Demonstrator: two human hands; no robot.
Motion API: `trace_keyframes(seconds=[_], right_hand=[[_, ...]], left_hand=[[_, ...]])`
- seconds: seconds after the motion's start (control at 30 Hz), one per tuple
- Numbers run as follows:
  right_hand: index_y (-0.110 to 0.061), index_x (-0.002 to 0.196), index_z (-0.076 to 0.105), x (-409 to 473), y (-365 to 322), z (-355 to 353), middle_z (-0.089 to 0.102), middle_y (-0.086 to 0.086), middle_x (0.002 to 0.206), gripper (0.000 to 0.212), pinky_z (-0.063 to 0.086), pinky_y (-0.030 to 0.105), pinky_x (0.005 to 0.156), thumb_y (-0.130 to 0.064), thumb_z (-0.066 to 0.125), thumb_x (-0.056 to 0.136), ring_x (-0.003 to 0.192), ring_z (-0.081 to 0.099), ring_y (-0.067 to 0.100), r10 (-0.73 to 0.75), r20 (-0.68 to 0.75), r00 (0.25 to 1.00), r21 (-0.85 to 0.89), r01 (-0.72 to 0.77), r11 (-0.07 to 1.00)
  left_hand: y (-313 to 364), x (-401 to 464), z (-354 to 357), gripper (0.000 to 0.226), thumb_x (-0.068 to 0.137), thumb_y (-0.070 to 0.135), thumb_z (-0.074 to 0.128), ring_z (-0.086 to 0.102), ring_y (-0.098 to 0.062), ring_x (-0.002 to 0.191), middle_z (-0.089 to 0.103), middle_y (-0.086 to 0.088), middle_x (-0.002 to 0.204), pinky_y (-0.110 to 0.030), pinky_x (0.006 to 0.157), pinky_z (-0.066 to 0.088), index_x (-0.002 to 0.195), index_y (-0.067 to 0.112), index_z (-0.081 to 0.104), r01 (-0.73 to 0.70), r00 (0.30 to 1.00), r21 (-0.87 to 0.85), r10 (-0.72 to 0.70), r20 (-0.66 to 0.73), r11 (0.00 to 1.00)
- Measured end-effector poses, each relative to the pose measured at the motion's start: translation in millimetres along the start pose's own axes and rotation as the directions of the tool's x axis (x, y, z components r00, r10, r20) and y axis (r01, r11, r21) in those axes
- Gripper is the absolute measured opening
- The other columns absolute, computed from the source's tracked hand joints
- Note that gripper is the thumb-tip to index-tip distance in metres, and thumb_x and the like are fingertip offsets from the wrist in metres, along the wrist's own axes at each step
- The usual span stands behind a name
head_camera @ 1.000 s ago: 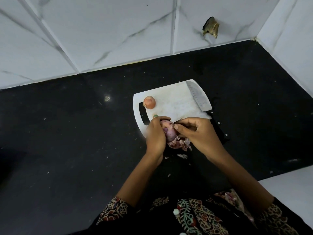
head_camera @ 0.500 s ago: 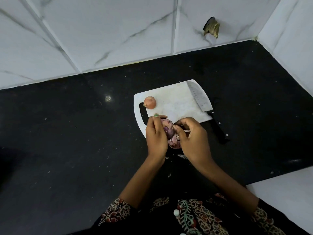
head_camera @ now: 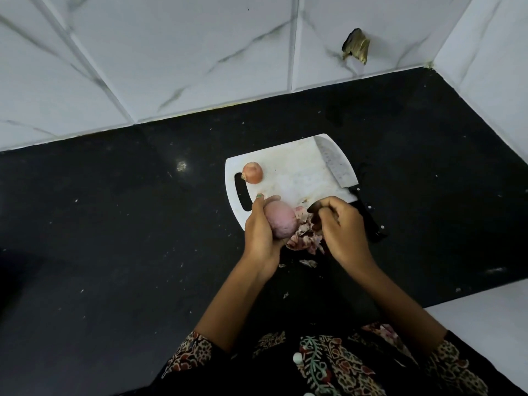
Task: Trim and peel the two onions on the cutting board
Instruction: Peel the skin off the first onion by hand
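My left hand grips a purple onion over the near edge of the white cutting board; its bare surface faces up. To the right of it, my right hand has its fingers curled on a strip of onion skin. A heap of peeled skins lies under and between the hands. A smaller orange onion with its skin on sits by the board's handle slot.
A cleaver lies along the board's right edge, its black handle partly behind my right hand. Skin scraps dot the black counter. White tiled walls stand behind and to the right.
My hands have drawn apart. The right hand has pulled skin off to the right, and the left has turned the onion so that its peeled side shows.
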State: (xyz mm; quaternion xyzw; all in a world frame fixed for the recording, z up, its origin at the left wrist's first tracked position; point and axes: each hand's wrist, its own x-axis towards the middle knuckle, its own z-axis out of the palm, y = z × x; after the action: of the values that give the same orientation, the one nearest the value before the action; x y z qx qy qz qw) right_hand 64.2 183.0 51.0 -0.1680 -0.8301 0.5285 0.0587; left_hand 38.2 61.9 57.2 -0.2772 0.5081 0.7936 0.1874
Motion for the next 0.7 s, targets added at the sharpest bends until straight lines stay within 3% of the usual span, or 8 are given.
trace_keyframes(seconds=[0.07, 0.2, 0.33, 0.5, 0.7], right_hand=[[-0.01, 0.076, 0.066, 1, -5, -3, 0.065, 0.009, 0.07, 0.024, 0.047, 0.039, 0.059, -0.005, 0.047, 0.09, 0.065, 0.059, 0.03, -0.001, 0.072, 0.997, 0.043, -0.002, 0.999], [-0.011, 0.089, 0.069, -2, -17, -4, 0.071, 0.002, 0.081, 0.021, 0.055, 0.033, 0.072, -0.031, 0.069, 0.083, 0.077, 0.068, 0.015, 0.017, 0.283, 0.959, 0.145, -0.061, 0.988], [-0.014, 0.085, 0.072, -1, -23, -4, 0.073, -0.001, 0.079, 0.012, 0.056, 0.027, 0.073, -0.018, 0.077, 0.074, 0.075, 0.069, 0.01, -0.007, 0.292, 0.956, 0.087, -0.02, 0.996], [-0.016, 0.076, 0.072, 3, -24, -9, 0.072, -0.001, 0.072, 0.012, 0.055, 0.028, 0.07, -0.005, 0.073, 0.075, 0.066, 0.067, 0.005, -0.005, 0.302, 0.953, 0.125, -0.035, 0.991], [-0.01, 0.086, 0.073, 3, -22, -10, 0.074, 0.001, 0.08, 0.014, 0.056, 0.022, 0.072, -0.011, 0.079, 0.073, 0.075, 0.07, 0.01, -0.03, 0.315, 0.949, 0.178, -0.028, 0.984]], left_hand=[[0, -1, 0, 0.029, 0.098, 0.038, 0.047, 0.068, -0.018, 0.079, 0.07, -0.006, 0.088, -0.033, 0.074, 0.055, 0.089, 0.016, 0.064, -0.017, 1.0, 0.001, 0.017, 0.007, 1.0], [-2, 1, 0, 0.029, 0.098, 0.033, 0.047, 0.064, -0.021, 0.08, 0.066, -0.009, 0.085, -0.032, 0.069, 0.054, 0.083, 0.014, 0.063, -0.12, 0.993, 0.058, 0.118, 0.024, 0.991], [-2, 1, -1, 0.032, 0.099, 0.029, 0.047, 0.061, -0.023, 0.079, 0.063, -0.009, 0.08, -0.032, 0.065, 0.049, 0.076, 0.014, 0.064, -0.226, 0.974, 0.103, 0.224, 0.032, 0.969], [-1, 1, -2, 0.035, 0.1, 0.027, 0.045, 0.058, -0.027, 0.081, 0.06, -0.014, 0.082, -0.033, 0.066, 0.049, 0.073, 0.013, 0.063, -0.24, 0.97, 0.098, 0.235, 0.057, 0.966], [1, 2, -1, 0.036, 0.1, 0.027, 0.044, 0.06, -0.024, 0.079, 0.062, -0.009, 0.08, -0.032, 0.067, 0.049, 0.072, 0.014, 0.062, -0.241, 0.97, 0.071, 0.238, 0.045, 0.968]])
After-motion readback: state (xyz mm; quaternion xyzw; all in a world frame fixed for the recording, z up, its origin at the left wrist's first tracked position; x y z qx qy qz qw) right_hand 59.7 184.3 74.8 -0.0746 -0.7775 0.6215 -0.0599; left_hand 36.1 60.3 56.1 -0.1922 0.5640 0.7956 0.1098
